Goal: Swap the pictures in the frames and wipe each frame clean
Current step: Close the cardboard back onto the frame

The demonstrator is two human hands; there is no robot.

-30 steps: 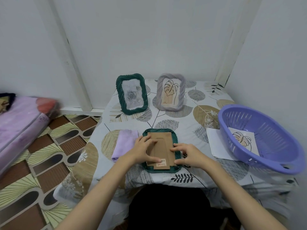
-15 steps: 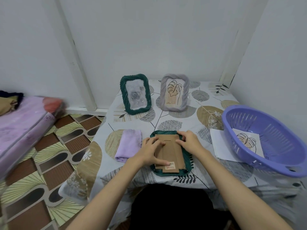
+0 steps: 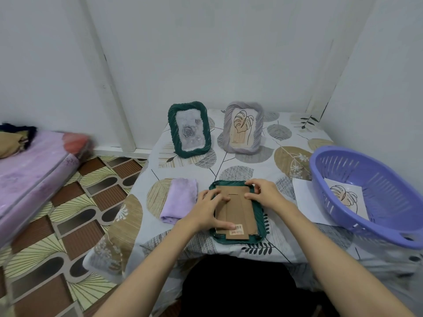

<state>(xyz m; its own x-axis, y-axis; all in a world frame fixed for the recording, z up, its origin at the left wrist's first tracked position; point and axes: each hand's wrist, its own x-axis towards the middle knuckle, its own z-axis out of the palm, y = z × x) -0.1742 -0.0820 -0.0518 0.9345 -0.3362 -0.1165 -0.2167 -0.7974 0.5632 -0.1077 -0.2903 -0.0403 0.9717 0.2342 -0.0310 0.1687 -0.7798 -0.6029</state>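
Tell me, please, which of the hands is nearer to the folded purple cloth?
Left. The left hand rests on the face-down frame's left side, right beside the purple cloth; the right hand is at the frame's top right corner, farther away.

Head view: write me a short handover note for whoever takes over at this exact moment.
Left hand presses flat on the cardboard backing of the face-down green frame; right hand works its fingertips at the backing's top right corner.
Upright at the rear: a green frame with a rose picture and a lilac frame with a leaf picture.
Purple cloth lies folded left of the face-down frame; a spare leaf picture lies in the purple basket.
Done: cannot tell.
Left: finish this frame's backing, wiping.
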